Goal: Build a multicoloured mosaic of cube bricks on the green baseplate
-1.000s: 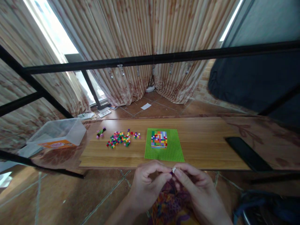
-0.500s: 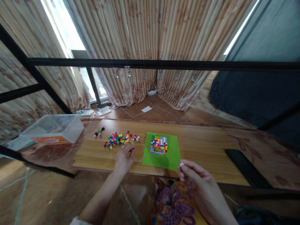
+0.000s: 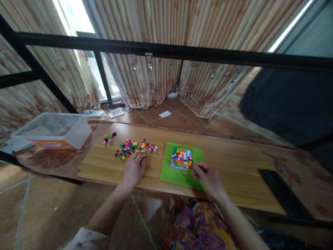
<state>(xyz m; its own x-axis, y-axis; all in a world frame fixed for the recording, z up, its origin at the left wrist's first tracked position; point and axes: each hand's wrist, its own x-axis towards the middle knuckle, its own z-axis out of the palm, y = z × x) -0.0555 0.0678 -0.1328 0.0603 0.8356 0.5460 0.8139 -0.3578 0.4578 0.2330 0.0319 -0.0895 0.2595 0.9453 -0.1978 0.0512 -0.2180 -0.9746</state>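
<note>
A block of multicoloured toy bricks (image 3: 181, 158) stands on the green studded baseplate (image 3: 169, 175). My right hand (image 3: 208, 177) reaches in at its right side, thumb and fingers pinched close to the lower right corner. The small white brick seen in that pinch a moment earlier is hidden behind the fingertips now. At the near edge of the loose brick pile (image 3: 128, 148), my left hand (image 3: 134, 168) rests low over the table with fingers curled together. Whatever they hold, if anything, cannot be made out.
A translucent plastic box (image 3: 78, 130) with an orange label stands at the left. Near it lies a small cluster of joined bricks (image 3: 109, 138). A dark flat object (image 3: 284, 194) lies at the right end of the wooden table (image 3: 229, 156). A black metal bar (image 3: 166, 51) crosses beyond.
My right hand has moved forward and inward from the baseplate's near corner to the brick block. The left hand has stayed beside the pile, fingers curled. The view has shifted slightly.
</note>
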